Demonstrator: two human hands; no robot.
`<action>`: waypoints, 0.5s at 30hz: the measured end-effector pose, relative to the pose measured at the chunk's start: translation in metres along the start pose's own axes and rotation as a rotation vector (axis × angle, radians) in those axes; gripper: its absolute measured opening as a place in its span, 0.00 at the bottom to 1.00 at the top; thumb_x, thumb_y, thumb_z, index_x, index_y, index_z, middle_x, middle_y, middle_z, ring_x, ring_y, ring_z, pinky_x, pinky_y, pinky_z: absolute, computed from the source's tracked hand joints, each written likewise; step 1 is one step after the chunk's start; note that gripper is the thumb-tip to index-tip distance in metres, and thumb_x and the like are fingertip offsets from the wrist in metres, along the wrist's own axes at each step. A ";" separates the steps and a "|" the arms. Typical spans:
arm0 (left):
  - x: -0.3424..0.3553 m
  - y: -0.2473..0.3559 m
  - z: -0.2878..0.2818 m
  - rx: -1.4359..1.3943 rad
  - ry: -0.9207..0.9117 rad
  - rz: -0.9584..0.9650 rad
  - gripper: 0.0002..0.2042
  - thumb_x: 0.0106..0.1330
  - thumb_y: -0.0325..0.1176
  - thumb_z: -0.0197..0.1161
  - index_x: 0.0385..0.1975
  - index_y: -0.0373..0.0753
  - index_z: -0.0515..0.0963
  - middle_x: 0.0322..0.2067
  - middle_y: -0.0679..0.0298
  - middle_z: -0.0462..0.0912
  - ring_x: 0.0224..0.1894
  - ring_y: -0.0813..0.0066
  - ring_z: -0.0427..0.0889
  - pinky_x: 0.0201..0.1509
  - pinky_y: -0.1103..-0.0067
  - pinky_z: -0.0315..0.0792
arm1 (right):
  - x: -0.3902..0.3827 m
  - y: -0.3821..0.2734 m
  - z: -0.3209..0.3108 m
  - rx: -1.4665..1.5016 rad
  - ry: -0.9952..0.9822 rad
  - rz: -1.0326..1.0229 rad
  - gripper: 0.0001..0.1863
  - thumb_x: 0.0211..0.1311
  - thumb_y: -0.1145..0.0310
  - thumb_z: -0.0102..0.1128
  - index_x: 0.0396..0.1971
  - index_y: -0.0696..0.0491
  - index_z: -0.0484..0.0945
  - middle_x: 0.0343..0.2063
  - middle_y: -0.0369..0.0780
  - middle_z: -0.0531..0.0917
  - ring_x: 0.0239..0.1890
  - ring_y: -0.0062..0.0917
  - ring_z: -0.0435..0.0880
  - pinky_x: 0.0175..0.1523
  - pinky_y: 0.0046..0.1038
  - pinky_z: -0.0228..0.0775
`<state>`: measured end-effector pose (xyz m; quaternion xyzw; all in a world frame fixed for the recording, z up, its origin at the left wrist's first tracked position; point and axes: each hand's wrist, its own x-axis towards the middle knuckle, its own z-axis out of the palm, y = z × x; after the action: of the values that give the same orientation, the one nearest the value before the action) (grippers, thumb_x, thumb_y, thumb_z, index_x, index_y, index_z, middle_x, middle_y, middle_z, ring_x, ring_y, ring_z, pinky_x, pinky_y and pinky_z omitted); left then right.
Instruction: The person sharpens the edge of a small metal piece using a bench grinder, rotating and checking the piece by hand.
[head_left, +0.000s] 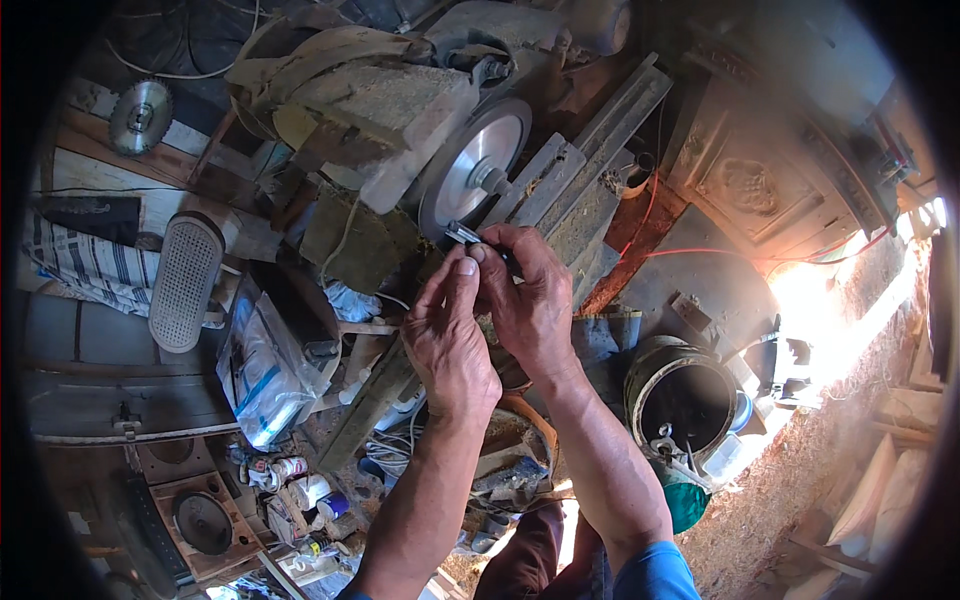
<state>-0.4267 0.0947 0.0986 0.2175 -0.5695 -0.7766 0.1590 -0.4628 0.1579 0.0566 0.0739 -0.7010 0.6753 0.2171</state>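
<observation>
My left hand (452, 355) and my right hand (532, 305) meet in the middle of the view, thumbs and fingertips pinched together. Between the fingertips sticks out a small shiny metal piece (461, 233); its lower part is hidden by my fingers. It is held at the lower edge of a round grinding wheel (478, 165) with a silvery face and a dark rim. Whether the piece touches the rim, I cannot tell. The wheel sits on a dusty machine (385, 115), with a hub nut at its centre.
Slanted metal rails (590, 150) run right of the wheel. A toothed saw blade (140, 116) and a perforated oval grey panel (187, 283) are at left, above a clear plastic bag (262, 365). A round drum (650, 385) stands at right, with a red cable (700, 251) beyond it.
</observation>
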 end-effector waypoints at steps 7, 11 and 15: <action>0.000 0.001 0.001 -0.012 -0.011 0.004 0.15 0.66 0.34 0.65 0.48 0.33 0.79 0.43 0.63 0.83 0.42 0.78 0.80 0.45 0.81 0.73 | 0.000 0.000 0.000 -0.009 0.000 0.008 0.08 0.59 0.73 0.64 0.38 0.57 0.79 0.30 0.45 0.81 0.31 0.40 0.82 0.36 0.34 0.73; -0.001 0.000 0.001 -0.024 -0.016 0.018 0.15 0.66 0.33 0.65 0.49 0.33 0.79 0.43 0.63 0.83 0.42 0.78 0.80 0.45 0.81 0.73 | 0.000 0.000 0.000 0.011 -0.005 0.022 0.08 0.59 0.73 0.64 0.38 0.57 0.79 0.29 0.45 0.81 0.31 0.41 0.82 0.36 0.35 0.73; 0.000 0.000 0.001 -0.010 -0.008 0.006 0.15 0.66 0.34 0.65 0.49 0.33 0.79 0.43 0.63 0.83 0.42 0.78 0.80 0.45 0.81 0.73 | 0.000 0.000 -0.001 0.011 -0.005 0.027 0.08 0.59 0.73 0.64 0.38 0.57 0.79 0.29 0.46 0.80 0.31 0.41 0.82 0.36 0.35 0.73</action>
<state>-0.4271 0.0955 0.0987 0.2121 -0.5670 -0.7797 0.1601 -0.4626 0.1585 0.0562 0.0676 -0.6989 0.6816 0.2058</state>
